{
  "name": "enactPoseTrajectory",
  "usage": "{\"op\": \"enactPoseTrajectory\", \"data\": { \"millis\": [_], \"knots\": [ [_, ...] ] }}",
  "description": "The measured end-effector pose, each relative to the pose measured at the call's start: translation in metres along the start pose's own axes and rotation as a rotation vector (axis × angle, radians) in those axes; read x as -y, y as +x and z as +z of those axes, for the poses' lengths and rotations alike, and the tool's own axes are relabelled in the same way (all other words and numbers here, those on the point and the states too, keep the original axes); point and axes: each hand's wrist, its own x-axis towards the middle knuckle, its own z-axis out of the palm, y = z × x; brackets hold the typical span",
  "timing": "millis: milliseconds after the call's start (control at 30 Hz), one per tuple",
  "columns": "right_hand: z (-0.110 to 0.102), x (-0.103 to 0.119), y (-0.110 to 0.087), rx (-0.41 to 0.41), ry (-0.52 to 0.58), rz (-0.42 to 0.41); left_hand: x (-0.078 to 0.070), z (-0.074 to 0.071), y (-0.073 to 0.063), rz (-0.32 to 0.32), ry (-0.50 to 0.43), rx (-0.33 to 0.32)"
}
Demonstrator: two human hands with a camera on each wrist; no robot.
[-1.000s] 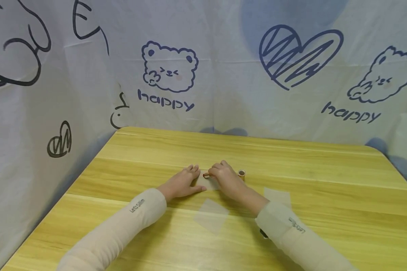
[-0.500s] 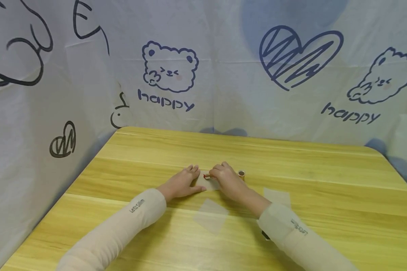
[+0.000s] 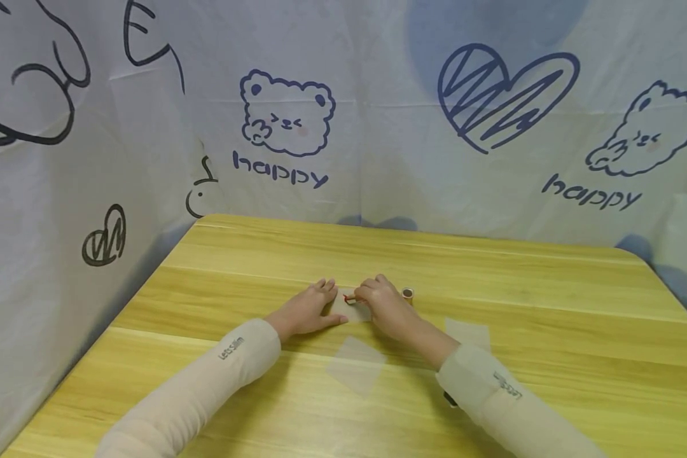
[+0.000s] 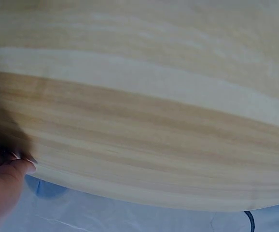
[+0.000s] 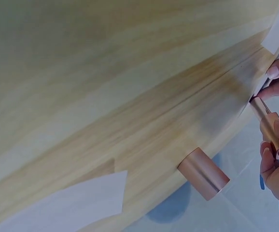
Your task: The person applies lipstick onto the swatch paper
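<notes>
My right hand (image 3: 385, 305) pinches a rose-gold lipstick (image 5: 269, 121), its tip down at a small pale sheet of paper (image 3: 357, 313). A red mark (image 3: 346, 299) shows on that sheet by the tip. My left hand (image 3: 309, 310) rests on the sheet's left side, thumb and fingers spread; only part of the left hand (image 4: 4, 186) enters the left wrist view. To the right of my right hand stands the lipstick cap (image 3: 408, 294), a rose-gold cylinder (image 5: 203, 174) with its hollow end up. My right hand covers part of the sheet and most of the lipstick in the head view.
A second thin sheet (image 3: 356, 366) lies nearer on the wooden table (image 3: 527, 280). Another sheet (image 3: 467, 333) is at the right, partly under the right forearm. A small dark object (image 3: 450, 399) peeks out beside the right sleeve. Cloth with drawings (image 3: 378, 165) hangs behind.
Red marking has appeared and grown on the paper at the lipstick's tip. My right hand has shifted slightly to the right and nearer; the left hand has stayed in place.
</notes>
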Motion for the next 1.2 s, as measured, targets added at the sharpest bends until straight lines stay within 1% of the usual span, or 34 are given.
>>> {"op": "enactPoseTrajectory", "data": {
  "millis": [533, 1200],
  "knots": [
    [-0.0004, -0.001, -0.0014, 0.0, 0.006, -0.005, -0.001, 0.0006, -0.0006, -0.018, -0.003, -0.002],
    [-0.0025, -0.0013, -0.0026, 0.0, 0.01, -0.002, -0.0005, -0.0001, -0.0001, 0.0, 0.01, -0.004]
  ]
}}
